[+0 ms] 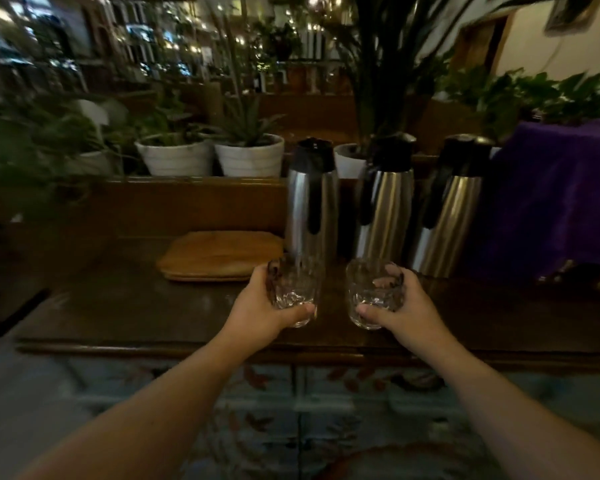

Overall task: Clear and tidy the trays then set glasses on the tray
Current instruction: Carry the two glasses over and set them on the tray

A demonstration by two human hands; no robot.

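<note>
Each of my hands holds a clear cut glass over the dark wooden counter (136, 317). My left hand (264, 306) wraps around the left glass (295, 289), thumb across its base. My right hand (399, 303) grips the right glass (368, 292) the same way. Both glasses look empty and tilt slightly away from me. A stack of wooden trays (215, 254) lies flat on the counter, up and to the left of my left hand, with nothing on top.
Three steel thermos jugs (312, 202) (385, 206) (447, 209) with black lids stand just behind the glasses. A purple cloth (551, 195) covers something at the right. White plant pots (246, 157) line the ledge behind the counter.
</note>
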